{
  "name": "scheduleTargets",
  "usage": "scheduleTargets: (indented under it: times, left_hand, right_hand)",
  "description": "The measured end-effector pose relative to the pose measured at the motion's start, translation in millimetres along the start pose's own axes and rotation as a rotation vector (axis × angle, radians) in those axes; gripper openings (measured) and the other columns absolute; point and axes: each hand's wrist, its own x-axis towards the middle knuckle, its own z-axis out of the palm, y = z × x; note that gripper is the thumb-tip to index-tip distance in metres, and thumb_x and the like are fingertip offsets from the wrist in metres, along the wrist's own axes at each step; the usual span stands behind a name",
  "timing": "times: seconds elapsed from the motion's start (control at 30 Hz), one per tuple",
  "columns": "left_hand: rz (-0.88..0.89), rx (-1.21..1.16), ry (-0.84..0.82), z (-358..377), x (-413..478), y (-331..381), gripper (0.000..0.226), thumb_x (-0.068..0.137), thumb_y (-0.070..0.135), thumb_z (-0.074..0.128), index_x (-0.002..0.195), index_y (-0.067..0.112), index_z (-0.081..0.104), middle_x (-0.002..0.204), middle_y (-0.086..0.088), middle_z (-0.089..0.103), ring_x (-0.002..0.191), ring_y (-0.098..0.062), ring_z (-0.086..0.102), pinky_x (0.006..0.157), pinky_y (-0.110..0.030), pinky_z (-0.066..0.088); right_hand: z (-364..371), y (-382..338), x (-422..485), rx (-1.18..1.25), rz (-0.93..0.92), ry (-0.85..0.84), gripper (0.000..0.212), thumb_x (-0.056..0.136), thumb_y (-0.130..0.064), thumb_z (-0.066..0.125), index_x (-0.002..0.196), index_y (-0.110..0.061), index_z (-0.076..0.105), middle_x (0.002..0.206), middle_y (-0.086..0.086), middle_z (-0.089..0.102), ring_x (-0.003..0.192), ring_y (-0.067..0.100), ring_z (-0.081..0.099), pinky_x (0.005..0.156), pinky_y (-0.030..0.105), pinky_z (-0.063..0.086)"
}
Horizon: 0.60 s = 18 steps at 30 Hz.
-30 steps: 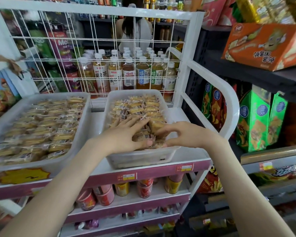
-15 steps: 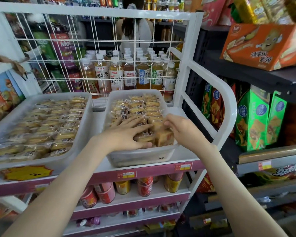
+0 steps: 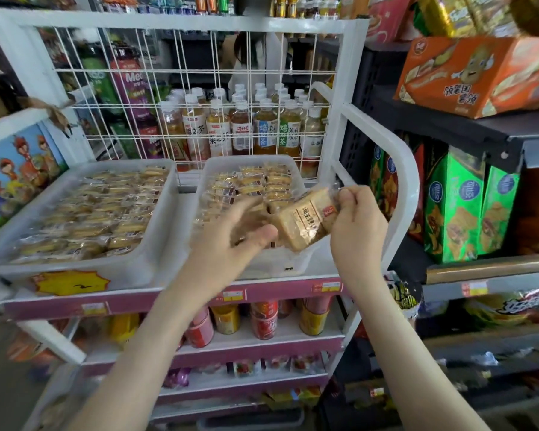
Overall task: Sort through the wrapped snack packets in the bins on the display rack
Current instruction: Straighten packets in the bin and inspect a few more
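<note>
Two translucent bins of clear-wrapped biscuit packets sit on the top shelf of a white display rack (image 3: pixel 352 66): a wide left bin (image 3: pixel 156 244) and a narrower right bin (image 3: pixel 206 172). My right hand (image 3: pixel 355 222) pinches a wrapped snack packet (image 3: pixel 305 219) by its wrapper end, lifted above the right bin's near right corner. My left hand (image 3: pixel 231 247) hovers blurred over the right bin's front, fingers spread, its fingertips close to the lifted packet; whether they touch is unclear.
Tea bottles (image 3: pixel 240 132) stand behind the rack's wire grid. Cans (image 3: pixel 263 320) fill the shelf below the bins. Dark shelves to the right carry green snack boxes (image 3: pixel 455 209) and an orange carton (image 3: pixel 479 73). The rack's curved white side rail (image 3: pixel 399 169) stands right beside my right hand.
My right hand has lifted one packet up out of the right bin. My left hand has risen off the packets and moved toward it.
</note>
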Motion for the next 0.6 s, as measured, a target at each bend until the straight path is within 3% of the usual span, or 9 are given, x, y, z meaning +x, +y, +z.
scheduleTargets:
  times: [0.13, 0.23, 0.33, 0.43, 0.5, 0.6]
  left_hand:
    - [-0.147, -0.137, 0.3, 27, -42, -7, 0.045, 0.083, 0.027, 0.072, 0.123, 0.024, 0.051, 0.102, 0.026, 0.058, 0.084, 0.026, 0.055, 0.068, 0.0, 0.043]
    - [-0.265, -0.128, 0.451, 22, -62, -30, 0.033, 0.083, 0.024, 0.074, 0.112, 0.024, 0.059, 0.097, 0.022, 0.064, 0.087, 0.015, 0.061, 0.069, -0.004, 0.045]
    - [-0.371, -0.092, 0.479, 14, -87, -52, 0.027, 0.082, 0.023, 0.075, 0.105, 0.021, 0.062, 0.085, 0.02, 0.065, 0.069, 0.011, 0.06, 0.059, -0.007, 0.045]
    - [-0.471, -0.101, 0.462, 4, -109, -65, 0.023, 0.079, 0.024, 0.077, 0.096, 0.023, 0.061, 0.088, 0.011, 0.067, 0.081, 0.001, 0.063, 0.07, -0.021, 0.053]
    - [-0.51, -0.21, 0.446, -5, -121, -72, 0.017, 0.082, 0.017, 0.075, 0.094, 0.015, 0.063, 0.09, -0.003, 0.069, 0.081, -0.013, 0.069, 0.069, -0.03, 0.058]
    - [-0.519, -0.418, 0.363, -19, -140, -79, 0.002, 0.091, 0.003, 0.062, 0.092, 0.001, 0.061, 0.088, -0.016, 0.066, 0.074, -0.019, 0.069, 0.062, -0.027, 0.058]
  right_hand:
    - [16, 0, -38, 0.049, 0.017, -0.16, 0.018, 0.102, -0.018, 0.039, 0.091, -0.016, 0.053, 0.073, -0.009, 0.054, 0.062, 0.002, 0.048, 0.054, 0.016, 0.038]
    - [27, 9, -62, 0.062, 0.013, -0.28, 0.017, 0.102, -0.018, 0.04, 0.091, -0.016, 0.053, 0.075, -0.012, 0.053, 0.067, 0.001, 0.049, 0.056, 0.012, 0.037]
    - [39, 19, -89, 0.1, 0.063, -0.369, 0.018, 0.101, -0.016, 0.041, 0.09, -0.013, 0.055, 0.076, -0.009, 0.055, 0.07, 0.002, 0.049, 0.06, 0.02, 0.035]
    - [46, 25, -117, 0.157, 0.17, -0.401, 0.019, 0.1, -0.016, 0.042, 0.087, -0.015, 0.056, 0.077, -0.007, 0.057, 0.07, 0.003, 0.049, 0.064, 0.024, 0.039]
    - [49, 28, -134, 0.156, 0.206, -0.396, 0.021, 0.101, -0.015, 0.042, 0.083, -0.016, 0.054, 0.074, -0.007, 0.056, 0.067, 0.004, 0.048, 0.062, 0.023, 0.039]
    - [53, 27, -158, 0.181, 0.249, -0.387, 0.027, 0.102, -0.016, 0.04, 0.078, -0.017, 0.051, 0.069, -0.005, 0.051, 0.062, 0.009, 0.043, 0.057, 0.023, 0.035]
